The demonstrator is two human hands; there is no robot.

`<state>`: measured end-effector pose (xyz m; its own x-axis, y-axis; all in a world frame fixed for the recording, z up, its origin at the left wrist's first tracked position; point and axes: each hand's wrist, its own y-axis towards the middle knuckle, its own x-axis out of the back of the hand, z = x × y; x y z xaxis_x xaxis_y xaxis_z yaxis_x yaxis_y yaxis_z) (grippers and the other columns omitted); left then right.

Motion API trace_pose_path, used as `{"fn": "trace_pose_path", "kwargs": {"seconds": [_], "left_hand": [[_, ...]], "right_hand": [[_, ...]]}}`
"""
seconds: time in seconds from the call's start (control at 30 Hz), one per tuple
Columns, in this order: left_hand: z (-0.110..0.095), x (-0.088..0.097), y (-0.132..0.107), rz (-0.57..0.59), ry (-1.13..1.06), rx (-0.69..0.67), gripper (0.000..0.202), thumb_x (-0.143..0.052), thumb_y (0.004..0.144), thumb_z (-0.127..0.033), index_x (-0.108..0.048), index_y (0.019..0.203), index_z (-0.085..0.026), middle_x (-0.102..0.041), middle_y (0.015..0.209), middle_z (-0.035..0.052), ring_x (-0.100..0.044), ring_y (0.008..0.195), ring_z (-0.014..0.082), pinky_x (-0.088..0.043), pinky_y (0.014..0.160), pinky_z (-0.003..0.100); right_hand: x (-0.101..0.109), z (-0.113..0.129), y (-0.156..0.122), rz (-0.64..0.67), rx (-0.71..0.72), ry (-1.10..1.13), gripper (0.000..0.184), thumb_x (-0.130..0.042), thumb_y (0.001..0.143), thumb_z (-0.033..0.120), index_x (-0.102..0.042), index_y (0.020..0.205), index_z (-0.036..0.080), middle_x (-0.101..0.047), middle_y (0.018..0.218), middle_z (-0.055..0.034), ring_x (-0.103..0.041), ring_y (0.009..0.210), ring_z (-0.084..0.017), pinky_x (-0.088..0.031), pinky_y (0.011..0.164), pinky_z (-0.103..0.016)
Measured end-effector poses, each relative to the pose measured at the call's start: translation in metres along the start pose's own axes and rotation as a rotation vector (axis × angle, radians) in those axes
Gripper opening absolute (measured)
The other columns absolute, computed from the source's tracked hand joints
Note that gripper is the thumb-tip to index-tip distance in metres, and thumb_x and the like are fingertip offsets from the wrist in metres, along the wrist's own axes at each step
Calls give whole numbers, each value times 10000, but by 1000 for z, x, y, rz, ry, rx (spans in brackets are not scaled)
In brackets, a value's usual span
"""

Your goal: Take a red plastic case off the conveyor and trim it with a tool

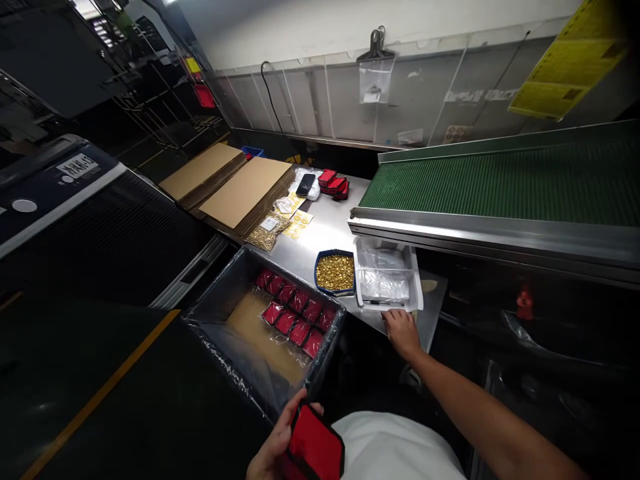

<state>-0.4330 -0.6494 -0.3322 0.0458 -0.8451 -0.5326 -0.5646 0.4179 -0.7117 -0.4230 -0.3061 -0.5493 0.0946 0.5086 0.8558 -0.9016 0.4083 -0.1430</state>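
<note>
My left hand (273,443) is at the bottom of the view and grips a flat red pouch (316,443) with black edging. My right hand (403,333) rests at the front edge of a white plastic tray (414,273) holding clear plastic bags, and it holds nothing. Left of that tray stands a blue-rimmed dish (317,273) heaped with small gold-coloured pieces. A plastic-lined dark crate (220,293) sits below the steel table, with several red pouches (295,320) laid in rows on its cardboard base.
A green conveyor belt (500,187) with a steel rail runs along the right of the steel table (325,230). Farther back lie cardboard sheets (245,192), bags of gold-coloured pieces (265,233), a black phone (305,184) and stacked red pouches (334,184). A dark machine (75,193) stands at left.
</note>
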Motion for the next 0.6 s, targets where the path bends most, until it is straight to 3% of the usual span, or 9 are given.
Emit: {"fn": "trace_pose_path", "kwargs": {"seconds": [0.1,0.2,0.3,0.4,0.47,0.53,0.57,0.6], "left_hand": [[-10,7,-4,-72,-25,29,466,-733,687,-310,-707,1132,-173,-712,1181,125,-588,1221,339,-390,1121,437],[-16,6,2,-195,6,22,318,-737,652,-219,-736,958,-136,-749,1006,140,-672,1059,321,-453,1061,433],[-18,-1,19,-302,-9,33,154,-741,706,-230,-707,815,-125,-734,845,126,-709,884,294,-532,937,418],[-21,-9,41,-342,8,92,242,-803,736,-338,-656,712,-148,-698,739,77,-699,745,246,-570,808,375],[-23,-13,51,-302,119,73,369,-860,672,-459,-653,686,-154,-696,724,72,-691,723,238,-567,758,347],[-26,-18,55,-189,273,-6,492,-833,643,-614,-677,690,-149,-709,745,100,-692,763,253,-555,773,346],[-28,-21,56,-123,346,-43,544,-777,668,-684,-688,698,-148,-715,766,116,-690,782,257,-549,798,358],[-29,-23,56,5,399,-52,580,-699,724,-727,-697,726,-147,-721,799,138,-689,814,265,-542,844,386]], "right_hand": [[-1,-1,-4,-23,3,30,354,-399,960,204,-629,1222,145,-601,1242,-155,-451,1191,-308,-286,1073,-462],[5,10,-10,-28,-25,88,362,-411,952,232,-621,1224,119,-586,1267,-165,-434,1236,-329,-267,1106,-496],[17,36,-23,26,-58,183,327,-405,955,278,-649,1097,114,-639,1124,-158,-526,1131,-304,-371,1039,-479],[33,74,-48,176,0,317,272,-459,936,321,-660,1037,168,-680,1020,-87,-624,944,-202,-503,870,-328],[41,100,-68,314,92,418,227,-527,907,349,-679,1012,218,-694,976,-41,-646,851,-160,-527,761,-256],[41,123,-84,457,109,555,174,-620,857,369,-698,940,238,-692,940,-38,-651,857,-172,-536,785,-269],[37,133,-86,471,-4,620,171,-660,839,398,-703,893,241,-690,927,-53,-650,861,-185,-540,793,-285],[30,143,-84,323,-240,651,195,-686,830,436,-696,863,244,-687,938,-62,-644,868,-185,-544,809,-296]]}}
